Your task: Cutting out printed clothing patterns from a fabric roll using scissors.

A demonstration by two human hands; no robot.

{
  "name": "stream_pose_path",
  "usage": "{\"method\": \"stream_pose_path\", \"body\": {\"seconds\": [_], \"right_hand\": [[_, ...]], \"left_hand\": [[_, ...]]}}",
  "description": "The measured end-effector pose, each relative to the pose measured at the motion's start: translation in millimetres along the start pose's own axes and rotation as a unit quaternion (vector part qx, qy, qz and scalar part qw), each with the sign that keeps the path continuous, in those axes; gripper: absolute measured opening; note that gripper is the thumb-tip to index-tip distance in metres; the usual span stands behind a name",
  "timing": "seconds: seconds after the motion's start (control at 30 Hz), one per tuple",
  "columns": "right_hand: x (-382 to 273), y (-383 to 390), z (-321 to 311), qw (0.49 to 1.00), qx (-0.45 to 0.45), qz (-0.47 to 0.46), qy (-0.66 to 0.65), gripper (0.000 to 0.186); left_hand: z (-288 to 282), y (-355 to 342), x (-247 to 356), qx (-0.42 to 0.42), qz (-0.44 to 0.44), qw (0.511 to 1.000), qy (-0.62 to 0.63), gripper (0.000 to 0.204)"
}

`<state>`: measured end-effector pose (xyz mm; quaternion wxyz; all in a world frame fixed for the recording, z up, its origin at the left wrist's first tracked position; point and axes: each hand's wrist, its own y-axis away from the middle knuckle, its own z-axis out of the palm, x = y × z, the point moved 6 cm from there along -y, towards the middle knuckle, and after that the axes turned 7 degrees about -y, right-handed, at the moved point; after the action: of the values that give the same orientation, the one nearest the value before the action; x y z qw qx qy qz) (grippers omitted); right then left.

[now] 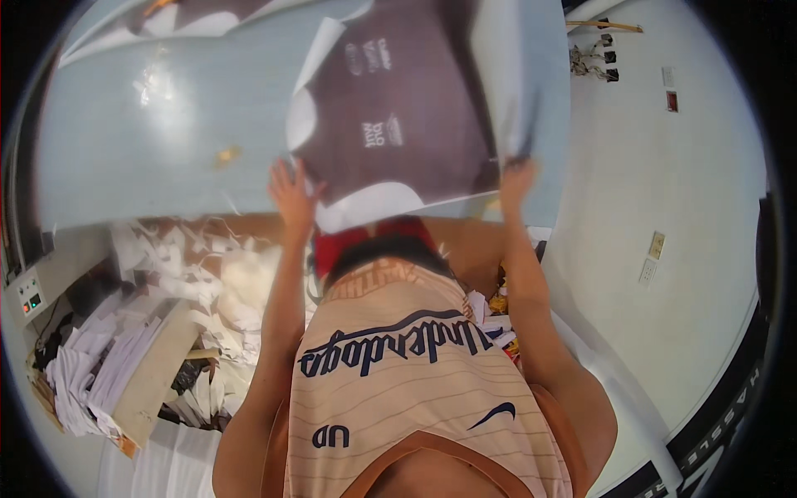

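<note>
A large white sheet (415, 108) printed with a dark brown garment shape lies partly lifted over the pale blue table (149, 141), its edges curling up. My left hand (289, 192) has its fingers spread and rests against the sheet's lower left edge. At the lower right edge, my right hand (515, 178) is closed on the sheet where the paper folds upward. Both forearms reach forward from my beige jersey (407, 373).
White paper scraps (207, 274) pile up below the table's near edge. A cardboard box (141, 373) with stacked white sheets stands at lower left, beside a control box with red and green buttons (31, 300). Black binder clips (594, 60) lie at upper right.
</note>
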<state>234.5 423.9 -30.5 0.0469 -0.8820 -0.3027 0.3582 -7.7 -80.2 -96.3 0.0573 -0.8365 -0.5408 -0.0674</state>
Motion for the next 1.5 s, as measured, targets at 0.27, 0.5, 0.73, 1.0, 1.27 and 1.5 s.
{"method": "stream_pose_path", "body": {"seconds": [0.27,0.5,0.73,1.0,1.27,1.5], "right_hand": [[-18,125,-89,0.974,-0.210,0.076,-0.031,0.008],[23,252,-103,0.803,-0.434,0.331,-0.240,0.030],[22,271,-58,0.723,-0.505,0.390,-0.265,0.033],[6,270,-8,0.698,-0.535,0.391,-0.273,0.034],[38,259,0,0.688,-0.559,0.373,-0.273,0.035],[-9,199,-6,0.696,-0.692,0.179,-0.071,0.028]], "left_hand": [[3,97,-6,0.095,-0.287,0.935,0.182,0.088],[62,162,108,-0.295,-0.462,0.537,0.641,0.057],[104,148,214,-0.317,-0.425,0.482,0.697,0.040],[130,165,231,-0.254,-0.453,0.537,0.665,0.015],[117,166,229,-0.225,-0.426,0.536,0.693,0.018],[111,169,208,-0.214,-0.437,0.543,0.684,0.026]]}}
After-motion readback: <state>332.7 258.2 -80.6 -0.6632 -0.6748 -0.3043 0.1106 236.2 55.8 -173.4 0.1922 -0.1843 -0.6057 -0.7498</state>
